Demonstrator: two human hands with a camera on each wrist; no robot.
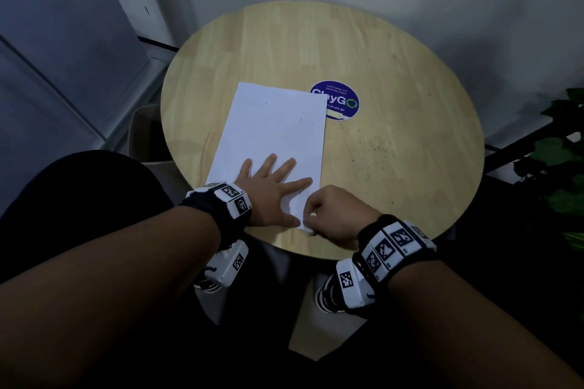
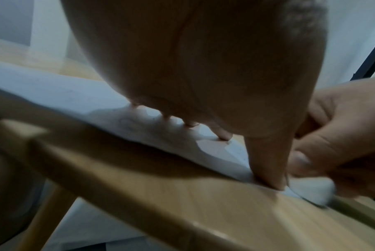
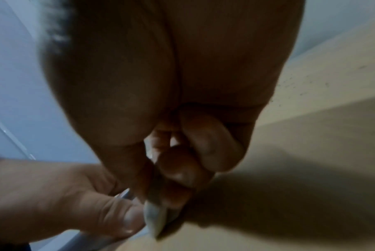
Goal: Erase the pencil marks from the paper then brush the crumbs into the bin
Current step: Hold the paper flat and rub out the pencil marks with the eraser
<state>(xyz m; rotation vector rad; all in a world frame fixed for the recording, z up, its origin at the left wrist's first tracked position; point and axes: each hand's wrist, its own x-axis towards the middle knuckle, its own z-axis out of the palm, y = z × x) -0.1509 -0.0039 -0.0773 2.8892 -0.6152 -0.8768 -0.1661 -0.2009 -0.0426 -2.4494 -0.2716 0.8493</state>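
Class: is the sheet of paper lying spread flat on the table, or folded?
Spread flat: the paper shows its full rectangle, unfolded, the left hand pressing it onto the table.

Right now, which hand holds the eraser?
The right hand, fingers curled round the white eraser at the paper's near corner; the left hand lies flat.

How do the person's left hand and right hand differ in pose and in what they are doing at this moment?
The left hand lies flat with fingers spread, pressing down the white sheet of paper; the right hand is curled, pinching a small white eraser. The left hand rests well onto the sheet; the right hand works at its near right corner. Both are over the round wooden table, and both wear marker-tagged wristbands.
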